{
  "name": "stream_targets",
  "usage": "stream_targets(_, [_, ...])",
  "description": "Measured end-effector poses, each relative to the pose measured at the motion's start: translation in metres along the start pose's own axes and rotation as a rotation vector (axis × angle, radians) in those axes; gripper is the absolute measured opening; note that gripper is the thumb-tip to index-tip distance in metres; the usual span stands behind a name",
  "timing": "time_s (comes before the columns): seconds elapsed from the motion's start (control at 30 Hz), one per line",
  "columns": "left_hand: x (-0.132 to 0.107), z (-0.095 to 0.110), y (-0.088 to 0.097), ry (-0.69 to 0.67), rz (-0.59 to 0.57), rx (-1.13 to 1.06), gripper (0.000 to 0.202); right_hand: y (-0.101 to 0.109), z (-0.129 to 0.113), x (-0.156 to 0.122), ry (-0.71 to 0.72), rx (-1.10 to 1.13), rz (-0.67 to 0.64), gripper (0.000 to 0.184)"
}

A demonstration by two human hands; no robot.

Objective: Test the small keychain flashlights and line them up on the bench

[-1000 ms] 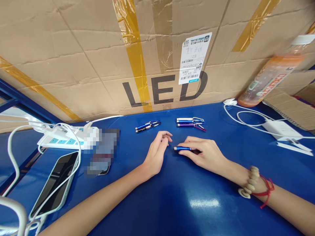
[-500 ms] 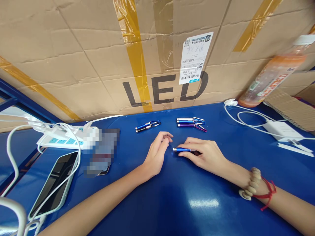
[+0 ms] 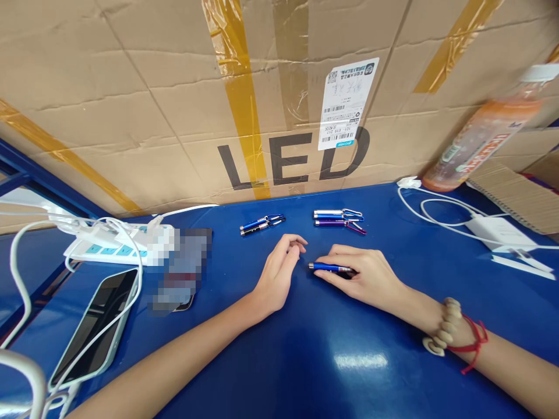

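Note:
My right hand rests on the blue table with its fingers closed round a small blue pen-shaped flashlight that points left. My left hand lies on its edge just left of the flashlight's tip, fingers loosely curled and apart, holding nothing. Farther back lie two small flashlights with clips, blue and dark. To their right lie a silver one and a purple one, side by side.
A large cardboard box printed "LED" stands as a wall behind the table. At the left are a white power strip with cables and a phone. An orange bottle, a white charger with cable and corrugated card sit at the right.
My right hand has shifted the blue flashlight very slightly on the table. My left hand has stayed where it was.

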State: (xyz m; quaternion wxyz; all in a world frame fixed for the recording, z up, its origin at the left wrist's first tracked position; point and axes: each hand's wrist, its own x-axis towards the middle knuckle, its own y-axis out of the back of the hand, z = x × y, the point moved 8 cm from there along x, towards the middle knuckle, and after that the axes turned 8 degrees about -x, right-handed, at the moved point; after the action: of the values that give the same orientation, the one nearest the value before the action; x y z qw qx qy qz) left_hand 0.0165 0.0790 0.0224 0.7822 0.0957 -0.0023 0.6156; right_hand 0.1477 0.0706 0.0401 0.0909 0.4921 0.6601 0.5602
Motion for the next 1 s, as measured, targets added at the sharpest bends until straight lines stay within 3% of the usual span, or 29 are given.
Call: stream_targets(1.0, [-0.0007, 0.0018, -0.0013, -0.019, -0.011, 0.011, 0.028, 0.0044, -0.0025, 0.0009, 0.034, -0.024, 0.027, 0.02])
